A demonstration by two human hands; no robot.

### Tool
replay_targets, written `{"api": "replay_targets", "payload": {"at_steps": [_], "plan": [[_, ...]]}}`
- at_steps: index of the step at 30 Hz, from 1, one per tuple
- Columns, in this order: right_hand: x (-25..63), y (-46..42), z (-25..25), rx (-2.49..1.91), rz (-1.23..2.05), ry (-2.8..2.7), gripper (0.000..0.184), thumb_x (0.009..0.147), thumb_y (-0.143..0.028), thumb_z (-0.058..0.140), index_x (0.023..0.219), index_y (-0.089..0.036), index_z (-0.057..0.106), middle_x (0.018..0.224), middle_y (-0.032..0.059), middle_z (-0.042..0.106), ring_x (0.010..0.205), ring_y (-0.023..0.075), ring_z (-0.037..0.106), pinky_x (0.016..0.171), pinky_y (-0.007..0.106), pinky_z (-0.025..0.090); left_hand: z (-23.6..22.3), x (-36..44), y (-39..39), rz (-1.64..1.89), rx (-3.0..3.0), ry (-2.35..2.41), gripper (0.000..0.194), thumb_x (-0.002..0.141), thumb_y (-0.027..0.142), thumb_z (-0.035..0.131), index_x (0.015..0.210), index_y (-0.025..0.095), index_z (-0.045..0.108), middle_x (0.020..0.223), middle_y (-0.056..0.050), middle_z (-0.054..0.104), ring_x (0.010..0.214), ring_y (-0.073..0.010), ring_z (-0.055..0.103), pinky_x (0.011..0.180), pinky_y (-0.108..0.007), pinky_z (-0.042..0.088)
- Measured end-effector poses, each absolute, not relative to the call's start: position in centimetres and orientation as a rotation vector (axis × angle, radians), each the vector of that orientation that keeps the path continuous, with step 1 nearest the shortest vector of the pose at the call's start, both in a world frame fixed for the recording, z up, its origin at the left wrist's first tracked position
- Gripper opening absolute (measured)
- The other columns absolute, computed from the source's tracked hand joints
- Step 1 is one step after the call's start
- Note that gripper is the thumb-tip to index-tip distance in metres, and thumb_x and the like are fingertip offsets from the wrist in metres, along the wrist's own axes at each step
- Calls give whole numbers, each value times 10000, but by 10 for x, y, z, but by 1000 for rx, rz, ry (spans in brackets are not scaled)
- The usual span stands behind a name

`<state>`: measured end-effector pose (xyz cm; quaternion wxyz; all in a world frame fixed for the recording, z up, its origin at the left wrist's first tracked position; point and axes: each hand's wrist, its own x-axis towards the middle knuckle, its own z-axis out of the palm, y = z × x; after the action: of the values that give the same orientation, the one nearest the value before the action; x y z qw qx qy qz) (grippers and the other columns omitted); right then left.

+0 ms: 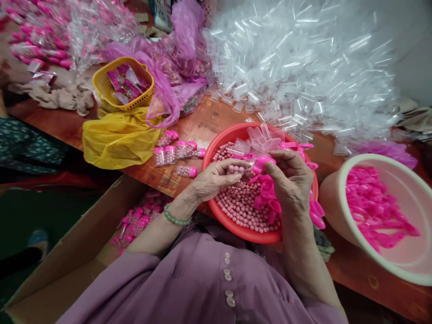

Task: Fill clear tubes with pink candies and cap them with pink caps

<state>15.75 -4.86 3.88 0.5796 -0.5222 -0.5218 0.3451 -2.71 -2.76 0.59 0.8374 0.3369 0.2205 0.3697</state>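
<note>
Over a red basin [232,232], my left hand [216,180] is closed around a small clear tube of pink beads [236,169], lying roughly sideways. At the tube's right end, my right hand [292,177] pinches a bright pink cap [262,163]; whether it is fully seated I cannot tell. Loose pink beads [243,204] cover the basin's bottom, with more pink caps [268,191] on top of them. Several clear tubes [261,137] lie at the basin's far side. Left of it, filled tubes with pink caps [169,154] rest on the table.
A great heap of clear tubes [297,63] covers the back. At right stands a pale basin [349,168] of pink caps. A yellow basket [148,92], yellow bag [118,139] and purple bag [187,40] sit left. Below is a cardboard box [67,265]; another person's sleeve [27,144] shows.
</note>
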Motion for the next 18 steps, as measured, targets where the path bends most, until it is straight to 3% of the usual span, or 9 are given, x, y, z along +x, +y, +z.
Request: {"api": "replay_targets", "payload": {"at_steps": [6,14,18], "plan": [[155,-53,38,-1234,829,-1246,247,778,-437,835,903,-254,724,756,-17,747,608,135,677,526,255,575,4,-24,-27,802,738,449,349,726,281,877,1054,210,784,987,-45,761,913,-145,705,891,-289,550],[142,-57,38,-1202,810,-1210,227,818,-406,806,954,-261,695,900,-4,772,825,162,738,788,305,619,3,-22,-29,782,754,499,364,703,308,901,1023,180,784,934,-36,745,904,-133,694,928,-294,541],[126,-58,42,-1217,888,-1215,215,801,-397,816,902,-248,698,876,-2,766,794,162,729,780,317,616,5,-23,-30,742,783,469,364,696,351,906,984,164,786,921,-33,735,893,-133,680,930,-305,539]]}}
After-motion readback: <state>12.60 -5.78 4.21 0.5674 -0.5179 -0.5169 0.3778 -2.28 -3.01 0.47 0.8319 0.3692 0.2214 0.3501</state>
